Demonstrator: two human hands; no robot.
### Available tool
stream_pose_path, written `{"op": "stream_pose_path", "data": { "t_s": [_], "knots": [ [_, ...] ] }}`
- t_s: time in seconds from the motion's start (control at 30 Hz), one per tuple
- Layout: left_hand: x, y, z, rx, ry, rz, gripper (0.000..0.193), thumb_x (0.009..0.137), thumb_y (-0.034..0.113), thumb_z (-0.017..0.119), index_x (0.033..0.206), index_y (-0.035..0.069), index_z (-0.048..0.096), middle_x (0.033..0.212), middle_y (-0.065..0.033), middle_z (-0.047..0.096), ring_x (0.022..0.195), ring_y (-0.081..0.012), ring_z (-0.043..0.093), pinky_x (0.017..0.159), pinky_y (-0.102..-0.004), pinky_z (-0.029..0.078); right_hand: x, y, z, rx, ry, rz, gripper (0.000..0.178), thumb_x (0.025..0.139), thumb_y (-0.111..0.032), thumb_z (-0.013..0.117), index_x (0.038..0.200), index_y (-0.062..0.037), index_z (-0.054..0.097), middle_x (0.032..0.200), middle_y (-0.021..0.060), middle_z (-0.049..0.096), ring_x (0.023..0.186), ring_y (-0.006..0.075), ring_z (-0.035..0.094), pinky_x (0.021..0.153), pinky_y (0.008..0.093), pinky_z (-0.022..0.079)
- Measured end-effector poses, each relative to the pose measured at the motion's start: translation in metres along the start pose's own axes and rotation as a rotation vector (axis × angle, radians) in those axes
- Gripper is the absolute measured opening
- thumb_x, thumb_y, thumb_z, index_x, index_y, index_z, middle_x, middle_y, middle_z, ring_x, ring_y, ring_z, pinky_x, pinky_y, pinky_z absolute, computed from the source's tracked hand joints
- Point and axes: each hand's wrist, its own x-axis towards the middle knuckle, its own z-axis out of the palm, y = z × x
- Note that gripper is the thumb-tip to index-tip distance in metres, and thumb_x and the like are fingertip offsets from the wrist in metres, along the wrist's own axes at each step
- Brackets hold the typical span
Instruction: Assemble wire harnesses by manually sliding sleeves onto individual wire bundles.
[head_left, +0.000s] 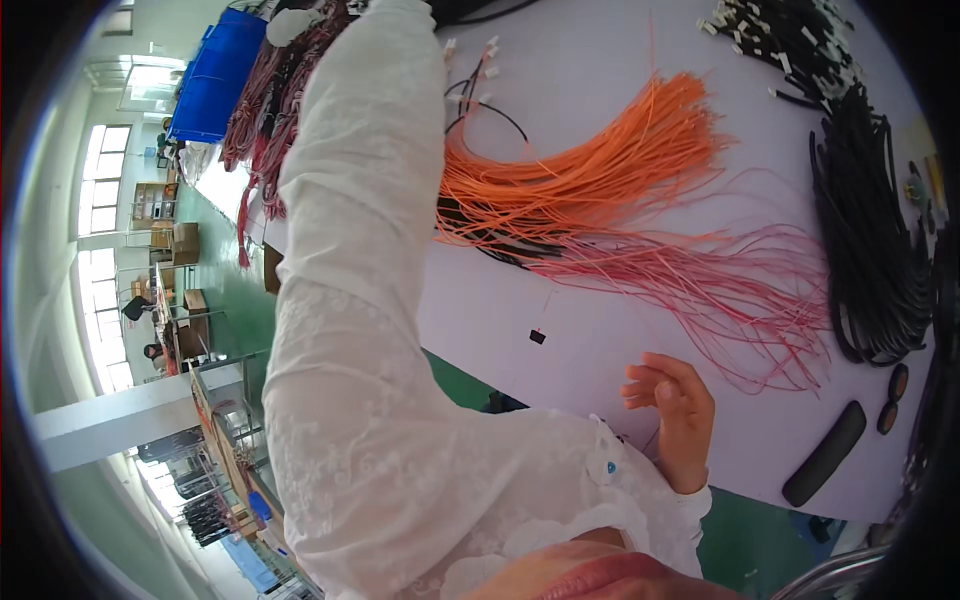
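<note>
My left arm in a white lace sleeve (350, 200) reaches across the table to the top edge, where the hand is out of view. Low over the table's near edge is my right hand (680, 410), fingers loosely curved and slightly apart, with nothing visible in them. A small black connector (538, 337) lies on the table to its left. Beyond it spread a bundle of pink-red wires (690, 285) and a thick bundle of orange wires (590, 165). Black wires with white connectors (475, 95) lie beside my sleeve, partly hidden by it.
Thick black cables (870, 240) with white connectors (800, 45) fill the right side. A black elongated case (825, 455) and dark glasses (893, 398) sit nearer. Dark red cable bundles (265, 125) and a blue bin (215, 75) stand at far left, beyond the sleeve.
</note>
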Motion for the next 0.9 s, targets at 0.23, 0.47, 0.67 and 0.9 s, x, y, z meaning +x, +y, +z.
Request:
{"op": "stream_pose_path", "data": {
  "t_s": [0.23, 0.47, 0.67, 0.9],
  "knots": [
    [-0.189, 0.089, -0.005, 0.123, -0.383, 0.664, 0.027, 0.093, 0.012, 0.062, 0.12, 0.012, 0.066, 0.119, -0.0087, 0.066, 0.11, -0.0271, 0.064, 0.092, -0.0376, 0.053, -0.003, 0.005, 0.004, -0.1, 0.068, -0.082, 0.035, 0.105, -0.027, 0.054, 0.125, 0.0019, 0.062, 0.107, 0.0129, 0.072, 0.084, 0.0164, 0.068, 0.075, 0.0305, 0.054],
    [-0.228, 0.155, -0.074, 0.411, -0.201, 0.653, 0.027, 0.081, 0.007, 0.064, 0.107, 0.014, 0.066, 0.087, 0.001, 0.058, 0.077, -0.0202, 0.063, 0.066, -0.0349, 0.054, -0.003, 0.021, 0.018, -0.18, 0.045, -0.208, 0.034, 0.107, -0.026, 0.051, 0.121, 0.0016, 0.064, 0.105, 0.0116, 0.072, 0.088, 0.0161, 0.067, 0.082, 0.0297, 0.053],
    [-0.353, 0.296, -0.186, 0.364, -0.308, 0.612, 0.045, 0.076, 0.006, 0.069, 0.12, 0.013, 0.074, 0.073, 0.0009, 0.043, 0.06, -0.0124, 0.051, 0.052, -0.0277, 0.045, -0.009, 0.032, 0.123, 0.304, -0.393, -0.077, 0.06, 0.11, -0.045, 0.036, 0.145, 0.0019, 0.046, 0.141, 0.0176, 0.057, 0.126, 0.0221, 0.057, 0.11, 0.0379, 0.042],
    [-0.512, 0.325, -0.224, -0.213, -0.319, -0.283, 0.016, 0.086, 0.002, 0.077, 0.102, 0.003, 0.078, 0.07, -0.0027, 0.055, 0.06, -0.0109, 0.052, 0.052, -0.0259, 0.038, 0.043, 0.07, 0.127, 0.81, -0.289, 0.156, 0.028, 0.108, -0.026, 0.051, 0.114, -0.0008, 0.062, 0.086, 0.0022, 0.06, 0.078, 0.0122, 0.056, 0.076, 0.0297, 0.05]
  ]
}}
